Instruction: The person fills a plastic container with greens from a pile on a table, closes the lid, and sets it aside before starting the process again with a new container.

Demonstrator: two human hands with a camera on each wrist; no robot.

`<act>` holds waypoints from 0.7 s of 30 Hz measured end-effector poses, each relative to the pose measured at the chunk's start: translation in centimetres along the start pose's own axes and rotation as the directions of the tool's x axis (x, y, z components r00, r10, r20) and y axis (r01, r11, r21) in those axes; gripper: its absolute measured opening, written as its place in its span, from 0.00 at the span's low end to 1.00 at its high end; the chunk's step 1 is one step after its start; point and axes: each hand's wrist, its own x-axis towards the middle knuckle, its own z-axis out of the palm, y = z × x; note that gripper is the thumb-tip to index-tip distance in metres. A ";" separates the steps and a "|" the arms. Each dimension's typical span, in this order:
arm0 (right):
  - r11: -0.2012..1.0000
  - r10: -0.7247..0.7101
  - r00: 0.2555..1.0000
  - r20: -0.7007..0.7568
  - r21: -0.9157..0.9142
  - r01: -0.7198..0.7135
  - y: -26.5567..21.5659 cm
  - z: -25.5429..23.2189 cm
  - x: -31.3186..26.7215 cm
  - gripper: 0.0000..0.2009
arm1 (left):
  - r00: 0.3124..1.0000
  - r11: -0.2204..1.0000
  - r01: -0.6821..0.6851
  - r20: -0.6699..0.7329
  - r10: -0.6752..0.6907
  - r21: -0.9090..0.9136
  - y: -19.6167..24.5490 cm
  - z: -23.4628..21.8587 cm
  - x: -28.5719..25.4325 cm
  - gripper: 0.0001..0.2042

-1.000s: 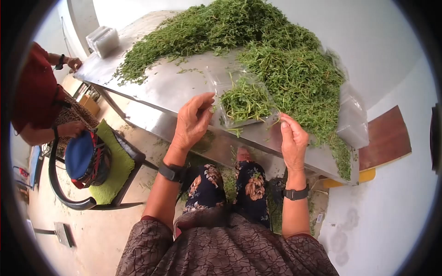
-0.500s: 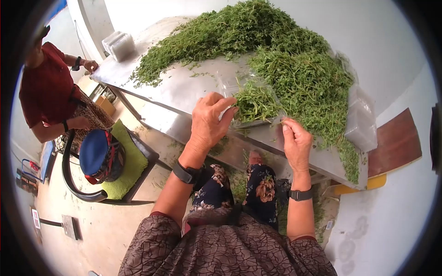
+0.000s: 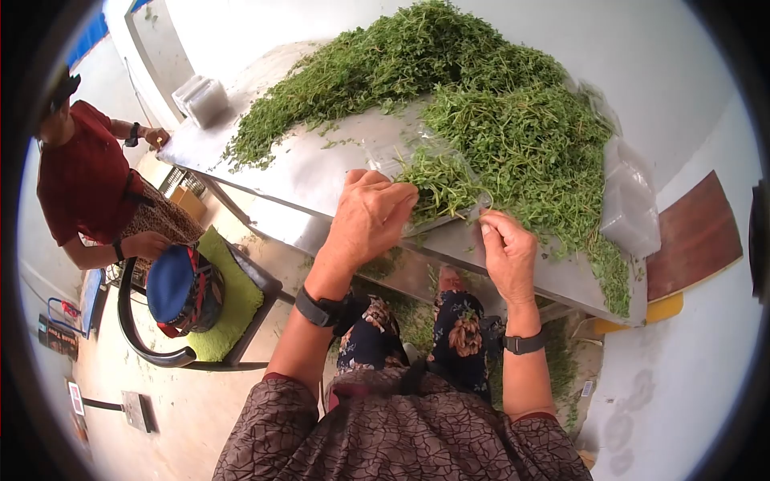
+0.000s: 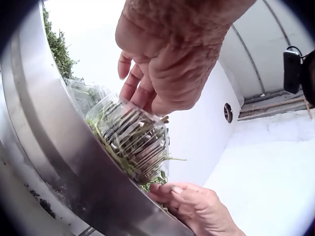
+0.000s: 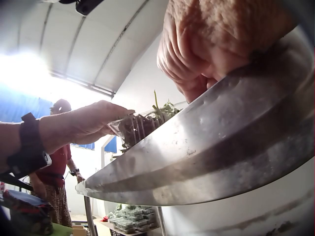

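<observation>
A clear plastic box (image 4: 135,135) filled with green stems and leaves (image 3: 441,180) stands at the near edge of the metal table. The left hand (image 3: 369,220) is at the box's left side; in the left wrist view its fingers (image 4: 138,88) curl over the rim and grip it. The right hand (image 3: 509,248) is at the box's right corner, thumb and forefinger close together; whether they pinch a stem or the box edge is hard to tell. In the right wrist view the table edge hides its fingertips.
A large heap of greens (image 3: 513,120) covers the back and right of the table (image 3: 321,164). Stacked clear containers stand at the right (image 3: 630,200) and far left (image 3: 200,100). A person in red (image 3: 88,176) stands left, beside a chair with a green cushion (image 3: 228,305) and blue-topped bag (image 3: 171,284).
The left hand has moved right, onto the box's left side. The right hand stays near the box's right corner. The head view has shifted, and the person in red shows more fully.
</observation>
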 end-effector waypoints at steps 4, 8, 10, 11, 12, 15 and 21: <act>1.000 -0.019 1.000 0.001 0.004 0.019 0.3 0.1 0.0 0.06 | 0.991 0.992 0.119 -0.047 -0.121 -0.044 -0.8 -0.9 0.4 0.06; 1.000 -0.027 1.000 0.003 -0.002 0.027 0.0 0.0 0.0 0.06 | 0.988 0.991 0.123 -0.091 -0.127 -0.052 -2.5 -1.0 0.9 0.11; 0.999 -0.035 0.999 0.007 -0.001 0.035 0.1 0.0 0.0 0.06 | 0.996 0.998 0.066 -0.066 -0.068 -0.024 -2.9 -0.9 1.5 0.12; 0.999 -0.040 0.999 0.012 -0.005 0.040 0.1 0.0 0.0 0.06 | 0.999 1.000 0.010 -0.039 -0.010 -0.003 -3.1 -0.7 1.7 0.13; 0.999 -0.040 0.999 0.014 -0.004 0.040 0.1 -0.1 0.0 0.06 | 0.999 1.000 0.011 -0.039 -0.011 -0.002 -3.4 -0.4 1.9 0.13; 0.999 -0.050 0.999 0.006 -0.020 0.050 -0.1 -0.1 0.1 0.06 | 0.997 0.996 -0.030 0.079 0.023 0.081 -3.8 0.3 2.5 0.15; 1.000 -0.003 0.999 0.038 0.006 0.003 0.1 -0.1 -0.2 0.07 | 0.961 0.998 0.049 0.272 -0.058 0.042 -4.6 0.8 2.9 0.15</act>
